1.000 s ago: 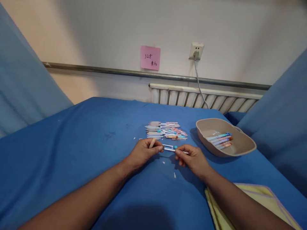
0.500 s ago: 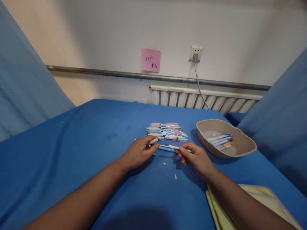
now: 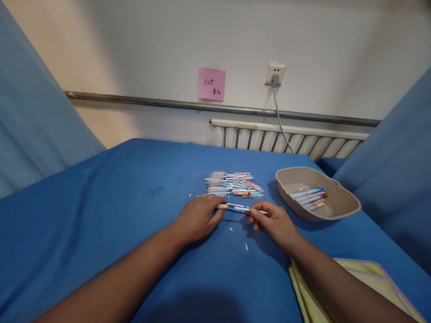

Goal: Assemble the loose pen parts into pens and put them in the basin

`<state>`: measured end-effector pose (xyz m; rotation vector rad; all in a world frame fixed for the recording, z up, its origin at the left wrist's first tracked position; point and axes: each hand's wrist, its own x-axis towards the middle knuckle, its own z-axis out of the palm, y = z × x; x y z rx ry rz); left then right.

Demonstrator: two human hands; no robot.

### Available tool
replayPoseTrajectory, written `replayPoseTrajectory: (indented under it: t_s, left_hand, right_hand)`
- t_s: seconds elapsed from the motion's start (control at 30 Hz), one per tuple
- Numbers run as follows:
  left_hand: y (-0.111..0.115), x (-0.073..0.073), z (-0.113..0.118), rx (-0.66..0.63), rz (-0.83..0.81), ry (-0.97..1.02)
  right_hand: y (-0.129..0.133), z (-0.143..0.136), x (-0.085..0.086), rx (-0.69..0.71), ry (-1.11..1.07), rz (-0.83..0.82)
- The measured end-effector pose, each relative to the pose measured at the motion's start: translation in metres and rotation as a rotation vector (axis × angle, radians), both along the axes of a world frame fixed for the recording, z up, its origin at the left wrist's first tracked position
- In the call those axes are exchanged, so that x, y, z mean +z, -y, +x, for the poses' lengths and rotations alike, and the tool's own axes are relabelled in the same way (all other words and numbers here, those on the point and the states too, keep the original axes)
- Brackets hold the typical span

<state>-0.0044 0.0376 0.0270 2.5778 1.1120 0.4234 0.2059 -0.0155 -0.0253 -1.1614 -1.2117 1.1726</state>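
My left hand is closed on a pale pen barrel with a peach-coloured end. Facing it, my right hand pinches a thin white refill between thumb and fingers, its tip pointing at the barrel. Beneath and between the hands lies a blue patterned pen part, partly hidden. Just behind them, pen barrels, refills and coloured pen parts lie in rows on the blue cloth.
A beige basket on the right holds several pens. Small white bits lie in front of the hands. A folded yellow cloth is under my right forearm. Behind are a radiator and a wall rail.
My left hand has shifted slightly right, and the barrel in it now points toward the refill. The barrel and refill are closer together. My right hand has barely moved.
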Motion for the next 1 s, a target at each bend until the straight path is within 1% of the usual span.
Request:
replayPoseTrajectory:
  t_s: [0.07, 0.17, 0.27, 0.33, 0.43, 0.57, 0.63, 0.73, 0.87, 0.93, 1.0]
  left_hand:
    - [0.000, -0.002, 0.000, -0.009, 0.000, -0.007]
    - [0.001, -0.007, 0.000, -0.016, -0.038, 0.042]
    - [0.005, -0.011, 0.001, -0.039, -0.150, 0.112]
    - [0.010, -0.012, 0.003, -0.090, -0.240, 0.150]
    - [0.022, -0.011, 0.010, -0.179, -0.439, 0.218]
    - [0.038, -0.011, 0.019, -0.266, -0.807, 0.360]
    - [0.042, -0.013, 0.022, -0.251, -0.952, 0.428]
    - [0.043, -0.017, 0.023, -0.185, -1.095, 0.469]
    - [0.041, -0.023, 0.024, -0.105, -1.174, 0.458]
    - [0.040, -0.023, 0.026, -0.065, -1.201, 0.460]
    - [0.038, -0.022, 0.026, -0.028, -1.221, 0.482]
  right_hand:
    - [0.001, -0.001, -0.001, 0.002, 0.026, 0.007]
    - [0.003, -0.002, -0.003, 0.008, 0.110, 0.034]
    - [0.005, -0.003, -0.003, -0.015, 0.204, 0.085]
    - [0.008, -0.005, 0.000, -0.035, 0.229, 0.112]
    - [0.014, -0.008, 0.009, 0.003, 0.217, 0.152]
    - [0.023, -0.011, 0.019, 0.120, 0.134, 0.153]
    - [0.024, -0.011, 0.020, 0.130, 0.117, 0.133]
    - [0.023, -0.010, 0.017, 0.130, 0.120, 0.109]
    - [0.022, -0.010, 0.012, 0.166, 0.154, 0.097]
    - [0.021, -0.009, 0.011, 0.185, 0.182, 0.118]
    - [0.020, -0.007, 0.010, 0.176, 0.184, 0.147]
